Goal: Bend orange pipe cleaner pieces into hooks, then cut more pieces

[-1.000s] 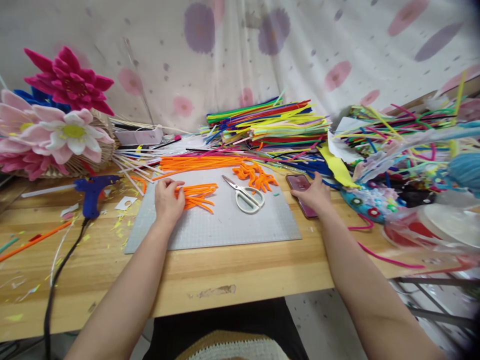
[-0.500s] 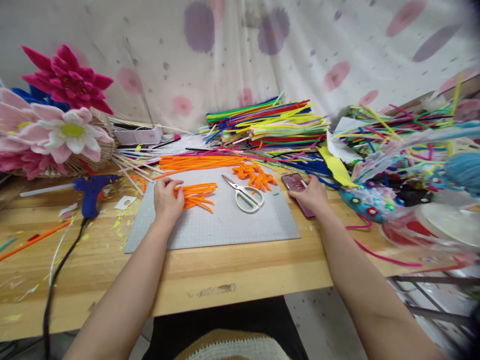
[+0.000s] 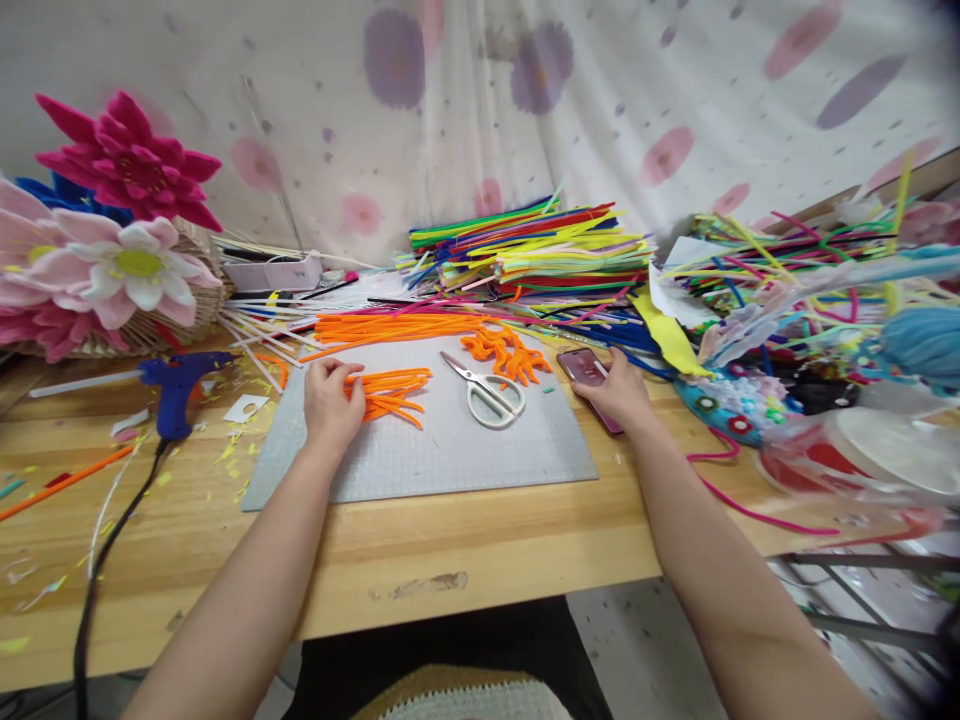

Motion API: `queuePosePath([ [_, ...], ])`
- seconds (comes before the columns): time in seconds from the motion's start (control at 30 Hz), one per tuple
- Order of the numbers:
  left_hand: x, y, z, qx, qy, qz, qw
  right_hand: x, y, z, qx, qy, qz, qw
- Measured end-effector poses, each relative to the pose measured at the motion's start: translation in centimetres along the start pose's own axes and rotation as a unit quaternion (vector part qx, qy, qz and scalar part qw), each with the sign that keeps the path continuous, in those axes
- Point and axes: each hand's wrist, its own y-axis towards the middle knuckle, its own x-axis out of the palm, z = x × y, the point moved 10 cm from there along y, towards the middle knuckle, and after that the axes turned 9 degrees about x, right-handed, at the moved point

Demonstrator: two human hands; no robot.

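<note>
On the left of the grey cutting mat (image 3: 465,470), my left hand (image 3: 332,405) curls round the left ends of a bundle of short orange pipe cleaners (image 3: 397,385). Their right ends fan out over the mat. Off the mat's right side, my right hand (image 3: 621,388) grips a smartphone (image 3: 585,370) lying on the table, thumb on its near side. Scissors with white handles (image 3: 491,397) lie partly spread between my hands. Behind them is a heap of bent orange pipe cleaner pieces (image 3: 510,355). Longer orange pipe cleaners (image 3: 390,327) lie along the mat's back edge.
A blue glue gun (image 3: 176,395) with a black cord lies left among paper scraps. Felt flowers (image 3: 139,170) stand behind it. Colourful pipe cleaners (image 3: 532,245) are piled at the back. At the right sit a plastic-wrapped tub (image 3: 892,450) and tangled craft material.
The view has shifted slightly. Both hands stay in place, the left at the orange pipe cleaners and the right on the smartphone.
</note>
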Motion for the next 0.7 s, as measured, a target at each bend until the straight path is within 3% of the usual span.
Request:
queuePosePath([
  [0.1, -0.1, -0.1, 0.0, -0.002, 0.001, 0.000, 1.000, -0.2, -0.3, -0.7, -0.027, -0.008, 0.001, 1.000],
  [0.2, -0.2, 0.0, 0.1, 0.009, 0.006, 0.002, 1.000, -1.2, -0.9, -2.0, -0.071, -0.004, 0.040, 0.997],
  [0.37, 0.2, 0.2, 0.9, 0.068, -0.019, -0.035, 0.997, -2.4, -3.6, -6.8, -0.196, 0.053, 0.072, 0.977],
  [0.6, -0.5, 1.7, -0.3, 0.005, 0.044, -0.034, 0.998, 0.2, -9.6, -15.6, -0.369, 0.098, -0.015, 0.924],
  [0.7, 1.0, 3.7, 0.7, 0.018, 0.061, -0.096, 0.993, 2.0, -10.6, -18.3, -0.380, 0.085, -0.033, 0.920],
])
